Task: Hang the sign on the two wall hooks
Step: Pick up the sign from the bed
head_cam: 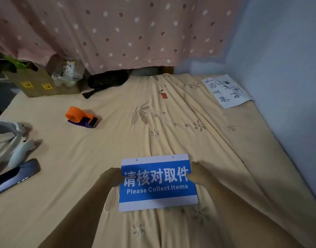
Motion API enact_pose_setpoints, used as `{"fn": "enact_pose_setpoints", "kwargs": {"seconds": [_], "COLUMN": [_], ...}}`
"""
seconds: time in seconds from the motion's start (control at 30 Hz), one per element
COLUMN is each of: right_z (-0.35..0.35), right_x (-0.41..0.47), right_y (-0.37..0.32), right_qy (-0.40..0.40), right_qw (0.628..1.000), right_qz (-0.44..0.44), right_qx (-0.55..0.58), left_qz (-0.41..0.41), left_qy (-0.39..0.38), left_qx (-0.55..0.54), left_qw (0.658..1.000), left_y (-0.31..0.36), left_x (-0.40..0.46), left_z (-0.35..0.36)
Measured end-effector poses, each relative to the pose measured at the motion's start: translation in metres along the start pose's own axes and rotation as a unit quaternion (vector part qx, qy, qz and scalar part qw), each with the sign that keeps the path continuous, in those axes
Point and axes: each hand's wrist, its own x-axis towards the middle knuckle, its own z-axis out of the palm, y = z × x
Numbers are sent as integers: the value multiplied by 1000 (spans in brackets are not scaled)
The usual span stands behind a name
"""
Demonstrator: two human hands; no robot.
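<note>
A blue and white sign (158, 183) reading "Please Collect Items" is held over the beige bedsheet, low in the middle of the view. It has two small holes along its white top edge. My left hand (111, 177) grips its left edge, thumb on the front. My right hand (198, 173) grips its right edge the same way. No wall hooks are in view.
An orange tape dispenser (81, 117) lies on the sheet (64, 167) to the left. A phone (13, 177) and a white headset (8, 138) lie at the left edge. A handwritten paper (227, 90) leans by the blue wall (282, 77). A cardboard box (39, 81) and a dotted curtain (117, 29) stand behind.
</note>
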Motion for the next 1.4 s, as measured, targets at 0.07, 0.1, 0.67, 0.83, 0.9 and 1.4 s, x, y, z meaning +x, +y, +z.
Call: {"fn": "enact_pose_setpoints", "kwargs": {"seconds": [0.07,0.1,0.67,0.83,0.9,1.4], "right_z": [3,5,-8,-59,-83,-246], "right_x": [2,3,-15,-43,-56,-167], "right_y": [1,1,-3,-12,-16,-40], "right_qy": [9,7,66,123,132,346], "right_qw": [1000,1000,985,961,937,830], "right_qz": [8,13,43,5,-16,-94], "right_qx": [13,20,154,249,324,427], "left_qz": [-11,-17,5,32,44,184], "left_qy": [-21,-33,19,90,143,325], "left_qx": [-17,-28,-156,-215,-295,-486], "left_qw": [1000,999,988,972,944,790], "left_y": [-3,-5,-3,8,18,106], "left_x": [3,6,9,-12,-25,-134], "left_z": [6,10,-4,-52,-75,-233]}}
